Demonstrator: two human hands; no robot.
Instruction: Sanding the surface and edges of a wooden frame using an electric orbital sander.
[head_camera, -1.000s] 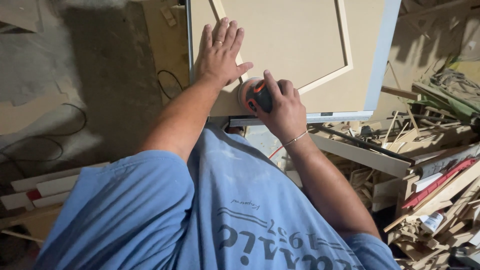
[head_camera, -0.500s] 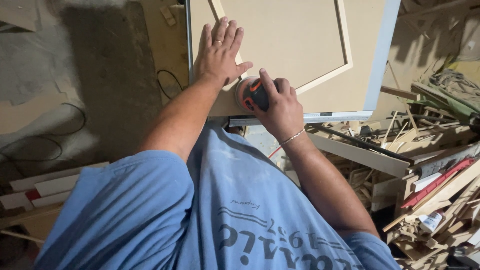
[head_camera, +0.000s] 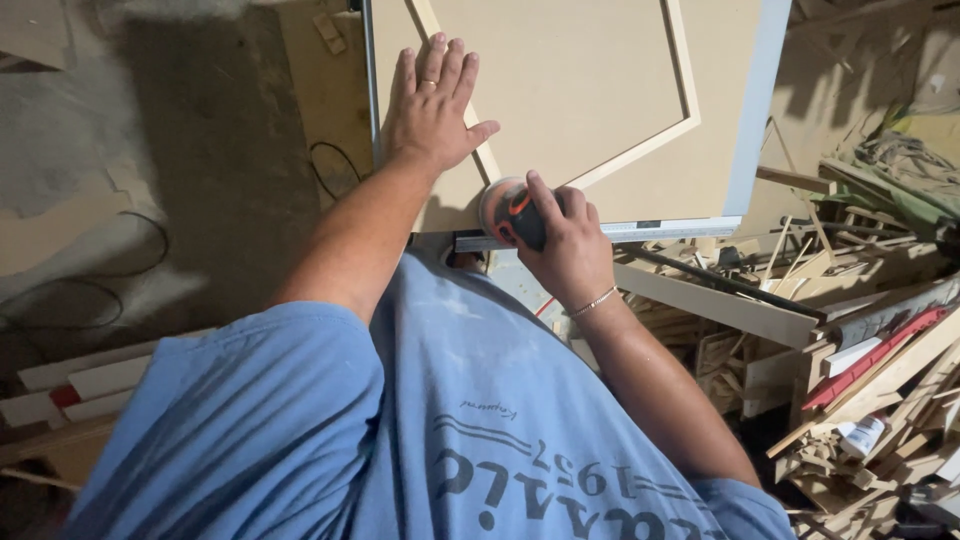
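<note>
A beige framed cabinet door panel (head_camera: 570, 90) lies on a bench in front of me. My left hand (head_camera: 430, 105) rests flat on its left side, fingers spread, a ring on one finger. My right hand (head_camera: 560, 235) grips a small orange and black sander (head_camera: 508, 210) pressed on the panel's near edge. A bracelet sits on my right wrist. A metal ruler or rail (head_camera: 660, 230) runs along the bench's near edge under the panel.
A pile of wood offcuts and strips (head_camera: 850, 330) fills the right side. White boards (head_camera: 80, 385) lie on the floor at the left. A black cable (head_camera: 100, 290) loops over the dusty concrete floor. My blue shirt fills the lower view.
My right hand has slid the sander slightly to the left along the panel's near edge. My left hand has stayed flat in place.
</note>
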